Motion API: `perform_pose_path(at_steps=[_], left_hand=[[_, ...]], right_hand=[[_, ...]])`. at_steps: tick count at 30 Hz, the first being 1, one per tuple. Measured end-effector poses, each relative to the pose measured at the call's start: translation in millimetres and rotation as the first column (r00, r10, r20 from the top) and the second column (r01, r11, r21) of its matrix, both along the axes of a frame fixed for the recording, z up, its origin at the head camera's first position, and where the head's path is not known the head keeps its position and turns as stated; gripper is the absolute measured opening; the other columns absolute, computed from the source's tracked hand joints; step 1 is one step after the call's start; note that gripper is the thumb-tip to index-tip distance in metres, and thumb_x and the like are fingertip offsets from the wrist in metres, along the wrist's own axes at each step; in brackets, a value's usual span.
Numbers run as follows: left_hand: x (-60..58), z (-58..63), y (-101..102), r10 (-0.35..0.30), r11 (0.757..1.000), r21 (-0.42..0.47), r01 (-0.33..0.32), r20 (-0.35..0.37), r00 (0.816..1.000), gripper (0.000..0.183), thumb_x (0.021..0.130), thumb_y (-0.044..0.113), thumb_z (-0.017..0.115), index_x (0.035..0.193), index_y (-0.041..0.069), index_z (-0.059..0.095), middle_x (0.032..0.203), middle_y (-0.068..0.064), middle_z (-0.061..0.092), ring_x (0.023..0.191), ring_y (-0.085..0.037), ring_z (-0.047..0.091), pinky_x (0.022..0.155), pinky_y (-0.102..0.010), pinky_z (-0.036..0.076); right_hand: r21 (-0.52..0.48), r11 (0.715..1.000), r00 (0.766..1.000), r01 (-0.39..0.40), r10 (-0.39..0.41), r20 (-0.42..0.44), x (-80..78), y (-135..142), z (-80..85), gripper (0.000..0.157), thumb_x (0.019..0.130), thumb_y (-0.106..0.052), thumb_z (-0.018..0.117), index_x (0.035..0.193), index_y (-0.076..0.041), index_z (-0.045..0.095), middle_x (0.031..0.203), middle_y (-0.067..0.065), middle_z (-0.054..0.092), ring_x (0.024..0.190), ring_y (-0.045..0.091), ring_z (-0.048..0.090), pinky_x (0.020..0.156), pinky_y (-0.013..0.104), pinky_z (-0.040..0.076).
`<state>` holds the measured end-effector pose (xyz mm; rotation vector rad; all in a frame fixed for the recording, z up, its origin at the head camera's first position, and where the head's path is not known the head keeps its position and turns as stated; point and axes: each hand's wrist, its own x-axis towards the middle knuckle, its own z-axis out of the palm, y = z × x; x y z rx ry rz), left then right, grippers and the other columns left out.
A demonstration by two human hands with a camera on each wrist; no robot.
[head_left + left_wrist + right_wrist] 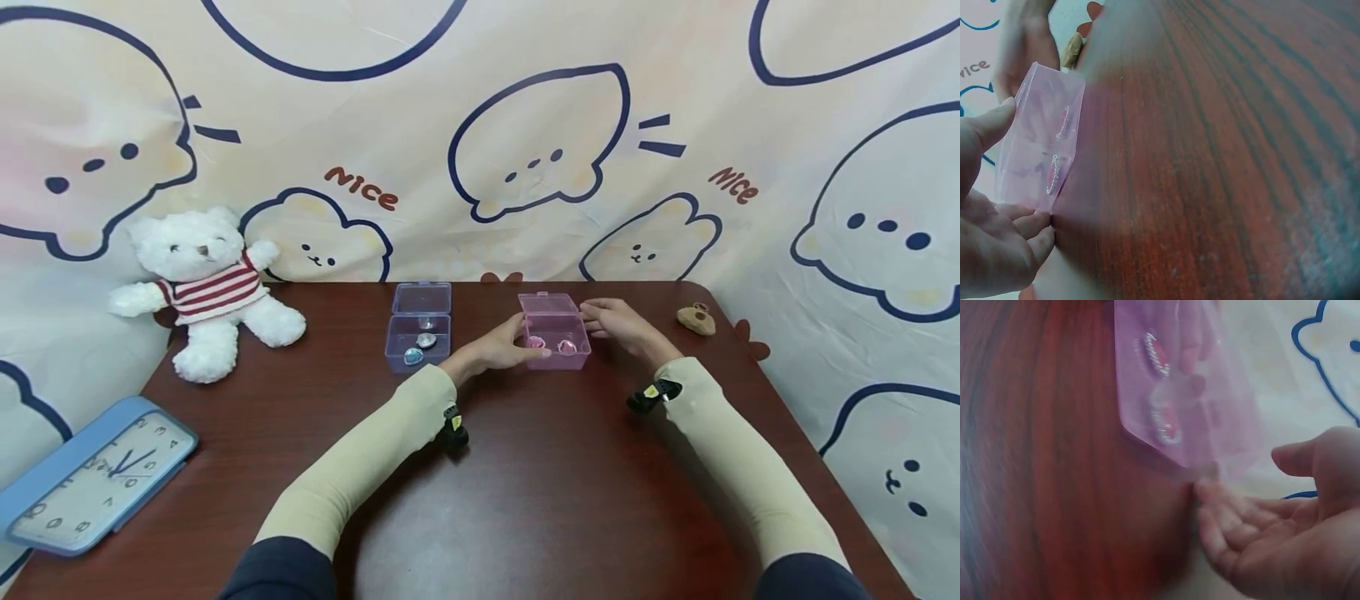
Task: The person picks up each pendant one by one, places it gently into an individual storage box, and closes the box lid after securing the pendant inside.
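A small pink see-through box [555, 362] stands on the table with its lid [549, 305] raised. Two pink gem pieces [567, 347] with sparkling white rims lie inside it. My left hand [495, 345] holds the box by its left end. In the left wrist view, the box [1038, 134] sits between thumb and fingers of that hand [997, 231]. To the right of the box is my right hand [624, 325], fingers loosely bent beside the wall near the lid. The right wrist view shows this hand [1272, 531] with its fingertips close to the box corner and nothing in its palm.
Left of my left hand stands an open blue-tinted box [395, 363] with several gem pieces. A white teddy bear [206, 287] sits at the back left, a blue clock [105, 479] lies front left, and a small tan object [696, 320] is at the back right.
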<state>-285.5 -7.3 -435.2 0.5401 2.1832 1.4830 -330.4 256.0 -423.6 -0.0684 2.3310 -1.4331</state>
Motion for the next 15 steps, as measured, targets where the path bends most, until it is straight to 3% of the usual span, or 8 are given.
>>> perform_pose_path(at_steps=[4,7,11,15], left_hand=[[-0.5,-1.8,1,-0.050,0.998,0.032,0.050,-0.014,0.999,0.087,0.097,0.022,0.072,0.164,0.012,0.016,0.164,-0.012,0.040,0.155,-0.030,0.033,0.129,-0.052,0.019],[-0.8,-0.6,1,-0.046,0.998,0.046,0.047,-0.020,0.999,0.087,0.097,0.023,0.072,0.163,0.012,0.017,0.164,-0.013,0.039,0.154,-0.031,0.034,0.129,-0.052,0.020],[0.4,0.3,1,-0.005,1.000,-0.020,0.005,-0.005,1.000,0.091,0.096,0.031,0.073,0.164,0.013,0.016,0.169,-0.015,0.030,0.158,-0.031,0.028,0.130,-0.049,0.021],[0.8,-0.8,1,0.008,0.999,-0.052,-0.008,0.002,1.000,0.092,0.096,0.033,0.074,0.164,0.014,0.016,0.170,-0.017,0.026,0.160,-0.031,0.023,0.130,-0.046,0.021]], right_hand=[[-0.108,0.994,0.999,0.033,-0.031,0.015,-2.0,-5,-11.5,0.054,0.111,-0.023,0.045,0.157,0.005,0.034,0.153,0.025,0.050,0.122,0.022,0.064,0.095,0.024,0.057],[-0.140,0.989,0.998,0.036,-0.043,-0.048,-3.9,-9,-11.6,0.054,0.109,-0.021,0.050,0.155,0.004,0.039,0.151,0.025,0.052,0.116,0.016,0.066,0.099,0.028,0.057],[-0.167,0.985,0.995,0.038,-0.053,-0.085,-6.6,-13,-7.1,0.049,0.109,-0.019,0.050,0.153,0.002,0.042,0.148,0.026,0.056,0.114,0.013,0.068,0.111,0.041,0.050],[-0.173,0.984,0.993,0.037,-0.055,-0.100,-8.1,-13,-3.2,0.047,0.110,-0.015,0.045,0.154,0.001,0.042,0.147,0.027,0.056,0.108,0.007,0.068,0.110,0.037,0.052]])
